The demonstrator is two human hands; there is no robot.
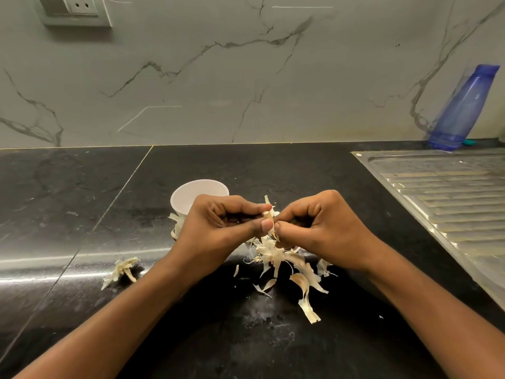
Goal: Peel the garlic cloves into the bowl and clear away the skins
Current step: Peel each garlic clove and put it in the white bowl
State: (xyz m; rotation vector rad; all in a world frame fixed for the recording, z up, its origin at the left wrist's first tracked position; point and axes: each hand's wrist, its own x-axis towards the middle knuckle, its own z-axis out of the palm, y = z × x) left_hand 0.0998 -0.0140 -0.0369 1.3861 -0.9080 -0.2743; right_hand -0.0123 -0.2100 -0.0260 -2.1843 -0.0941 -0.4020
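Just in front of the single white bowl (191, 194), the left hand (218, 227) and the right hand (322, 228) are both pinching one garlic clove (267, 214) over one heap of skins (273, 254).

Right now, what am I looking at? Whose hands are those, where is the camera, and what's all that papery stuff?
There is no machine here, just a person. The one picture comes from a camera worn on the person's head, looking forward and down, so you see their own arms reaching out. The left hand and the right hand both pinch a small garlic clove between their fingertips, above the black counter. The papery bits are garlic skins, lying in a pile under the hands, with a smaller heap further left. Behind the left hand stands a white bowl. Off to the right are a metal sink tray and a blue bottle by the wall.
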